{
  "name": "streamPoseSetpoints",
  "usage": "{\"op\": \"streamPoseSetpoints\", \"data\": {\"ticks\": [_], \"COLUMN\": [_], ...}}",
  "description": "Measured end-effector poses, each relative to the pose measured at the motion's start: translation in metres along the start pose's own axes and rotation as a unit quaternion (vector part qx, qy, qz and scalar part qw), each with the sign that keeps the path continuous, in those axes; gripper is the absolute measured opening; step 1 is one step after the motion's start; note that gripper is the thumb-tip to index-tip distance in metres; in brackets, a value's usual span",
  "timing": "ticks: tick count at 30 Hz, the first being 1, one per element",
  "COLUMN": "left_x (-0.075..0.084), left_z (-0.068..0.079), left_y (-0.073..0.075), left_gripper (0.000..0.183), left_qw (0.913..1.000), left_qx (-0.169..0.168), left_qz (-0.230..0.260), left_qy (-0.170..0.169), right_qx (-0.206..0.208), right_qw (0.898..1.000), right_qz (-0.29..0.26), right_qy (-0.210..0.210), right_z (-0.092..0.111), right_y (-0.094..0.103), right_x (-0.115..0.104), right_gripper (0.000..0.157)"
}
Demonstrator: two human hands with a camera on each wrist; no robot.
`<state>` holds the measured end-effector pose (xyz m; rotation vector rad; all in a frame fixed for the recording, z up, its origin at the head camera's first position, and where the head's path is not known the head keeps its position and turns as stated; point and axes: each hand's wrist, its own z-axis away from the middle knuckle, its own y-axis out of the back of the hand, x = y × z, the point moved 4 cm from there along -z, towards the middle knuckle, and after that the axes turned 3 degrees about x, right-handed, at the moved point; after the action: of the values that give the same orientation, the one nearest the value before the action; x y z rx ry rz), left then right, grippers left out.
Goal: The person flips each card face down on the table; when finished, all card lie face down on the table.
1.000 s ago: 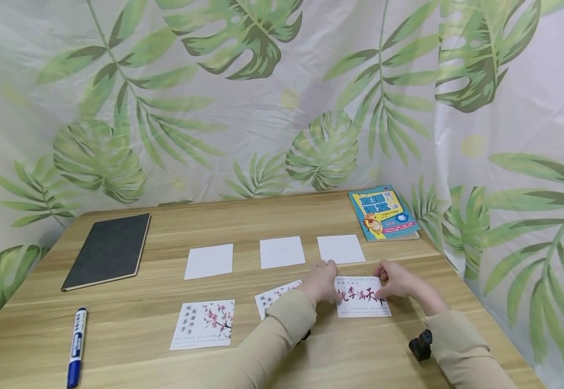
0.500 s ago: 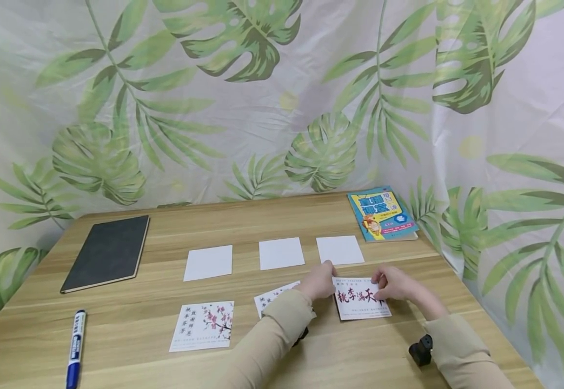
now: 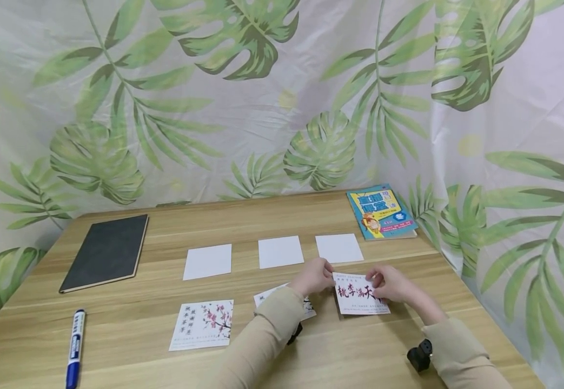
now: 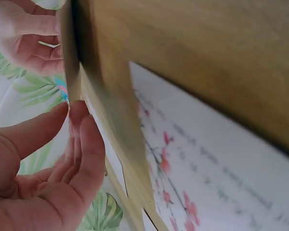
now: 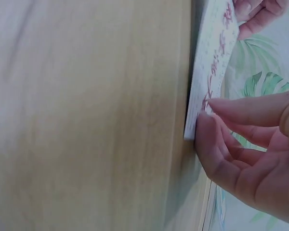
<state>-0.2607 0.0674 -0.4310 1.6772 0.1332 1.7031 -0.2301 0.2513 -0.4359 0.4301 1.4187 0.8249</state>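
A white card with red calligraphy [image 3: 357,303] hangs slightly above the table, its shadow showing beneath it. My left hand [image 3: 316,276] pinches its left edge between thumb and fingers, and my right hand [image 3: 392,283] pinches the right edge. In the left wrist view the card [image 4: 70,53] is seen nearly edge-on, and the right wrist view shows the red lettering on the same card [image 5: 213,62]. Partly hidden behind my left sleeve lies a card with a blossom print [image 3: 307,309]. Another blossom card [image 3: 204,325] lies face up farther left.
Three blank white cards [image 3: 280,252] lie in a row farther back on the wooden table [image 3: 165,302]. A black notebook [image 3: 106,251] is at the back left and a blue marker [image 3: 75,348] at the front left. At the back right lies a colourful booklet [image 3: 382,212].
The red calligraphy card has risen from flat on the table to slightly above it, held by both hands. My left hand has shifted a little left, uncovering more of the middle blossom card.
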Motion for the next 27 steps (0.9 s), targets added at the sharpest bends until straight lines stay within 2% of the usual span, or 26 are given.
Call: {"op": "streamPoseSetpoints", "data": {"ticks": [4,6,8,12,13,16,19,20,24,27], "left_x": [0.001,0.002,0.003,0.006,0.001,0.001,0.002,0.008,0.009,0.008], "left_z": [-0.003,-0.004,-0.004,-0.003,-0.008,-0.007,-0.006,-0.001,0.002,0.003], "left_y": [-0.001,-0.001,-0.001,0.0,-0.003,-0.004,-0.006,-0.004,-0.005,-0.006], "left_gripper": [0.026,0.027,0.028,0.026,0.023,0.021,0.019,0.021,0.026,0.028], "left_qw": [0.9954,0.9917,0.9903,0.9924,0.9921,0.9918,0.991,0.9916,0.9901,0.9895], "left_qx": [0.003,0.005,0.006,0.004,0.002,-0.003,-0.009,-0.01,-0.017,-0.021], "left_qz": [0.096,0.128,0.138,0.123,0.124,0.124,0.129,0.128,0.139,0.143], "left_qy": [0.01,0.014,0.015,0.003,-0.017,-0.029,-0.034,-0.016,-0.002,0.008], "right_qx": [-0.001,-0.003,-0.007,-0.02,-0.024,-0.041,-0.065,-0.077,-0.124,-0.145], "right_qw": [0.999,0.999,0.997,0.995,0.994,0.989,0.978,0.973,0.952,0.941], "right_qz": [-0.032,-0.053,-0.072,-0.1,-0.106,-0.141,-0.194,-0.214,-0.278,-0.304], "right_qy": [-0.005,-0.013,-0.017,-0.016,-0.017,-0.023,-0.037,-0.038,-0.037,-0.033], "right_z": [-0.001,-0.002,-0.003,-0.004,-0.004,-0.004,-0.004,-0.003,0.0,0.001], "right_y": [-0.002,-0.003,-0.003,-0.005,-0.005,-0.006,-0.008,-0.008,-0.009,-0.009], "right_x": [-0.001,0.0,-0.001,-0.004,-0.005,-0.007,-0.007,-0.008,-0.012,-0.014], "right_gripper": [0.025,0.026,0.028,0.032,0.034,0.041,0.052,0.056,0.068,0.07]}}
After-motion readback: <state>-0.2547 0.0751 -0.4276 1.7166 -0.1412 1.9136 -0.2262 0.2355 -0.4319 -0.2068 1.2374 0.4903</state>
